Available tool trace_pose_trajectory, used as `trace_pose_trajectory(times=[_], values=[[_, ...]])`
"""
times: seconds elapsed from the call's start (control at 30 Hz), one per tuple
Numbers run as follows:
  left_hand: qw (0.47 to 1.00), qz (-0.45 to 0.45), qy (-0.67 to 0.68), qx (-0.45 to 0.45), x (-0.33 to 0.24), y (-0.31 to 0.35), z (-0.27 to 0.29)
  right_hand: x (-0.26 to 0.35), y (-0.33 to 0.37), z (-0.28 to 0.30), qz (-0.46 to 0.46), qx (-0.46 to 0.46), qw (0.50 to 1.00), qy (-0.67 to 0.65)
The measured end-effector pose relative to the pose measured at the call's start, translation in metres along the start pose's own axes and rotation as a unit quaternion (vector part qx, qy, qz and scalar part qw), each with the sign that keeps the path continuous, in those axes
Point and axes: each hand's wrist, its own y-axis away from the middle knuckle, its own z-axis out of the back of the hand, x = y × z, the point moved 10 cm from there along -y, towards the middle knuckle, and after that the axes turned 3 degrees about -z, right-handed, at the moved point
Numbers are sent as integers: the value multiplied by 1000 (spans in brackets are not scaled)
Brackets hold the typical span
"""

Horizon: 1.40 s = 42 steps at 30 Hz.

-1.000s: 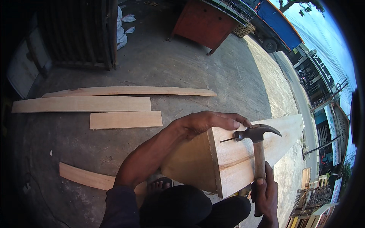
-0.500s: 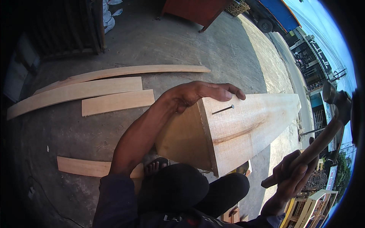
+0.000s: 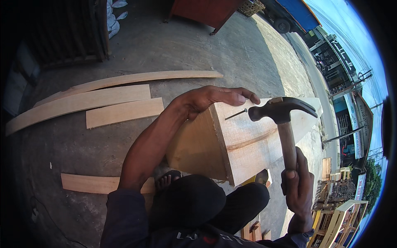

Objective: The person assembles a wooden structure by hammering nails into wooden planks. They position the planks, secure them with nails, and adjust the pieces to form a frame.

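Observation:
My left hand [image 3: 215,98] is wrapped over the top edge of a pale wooden board [image 3: 248,142], which meets a second board [image 3: 196,149] at a corner. The two stand in front of my knees. A nail [image 3: 235,114] sticks out of the pale board near that corner, just below my left fingers. In my right hand [image 3: 298,182] is a claw hammer [image 3: 285,120], gripped by its wooden handle. Its striking face is right by the nail head; whether they touch I cannot tell. The hammer's claw points away to the right.
Several loose planks [image 3: 124,112] lie on the concrete floor to the left, with another plank [image 3: 89,183] beside my foot. A red cabinet [image 3: 202,14] stands at the back. Wooden frames [image 3: 339,221] are at the lower right, and a truck [image 3: 289,18] is by the road.
My right hand has swung the hammer inward to the left, from the far right up to the nail. My left hand keeps its hold on the board.

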Motion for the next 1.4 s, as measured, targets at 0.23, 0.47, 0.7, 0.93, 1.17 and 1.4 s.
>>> trace_pose_trajectory(times=[0.23,0.47,0.7,0.93,1.17,1.4], values=[[1000,-4,-16,-7,-3,2,-2,-2,2,14,-14,-29,995,-91],[1000,-8,-20,5,-3,0,-3,-8,1,6,-19,-17,997,-73],[998,-30,-27,38,-2,-5,-5,-20,8,2,-60,-38,996,-59],[996,-41,-61,42,-7,-5,1,-31,16,3,-73,-68,992,-73],[1000,1,-1,27,5,-6,2,-21,22,41,-12,-261,935,-240],[1000,10,2,14,4,-2,6,-14,3,-6,-19,3,1000,-20]])
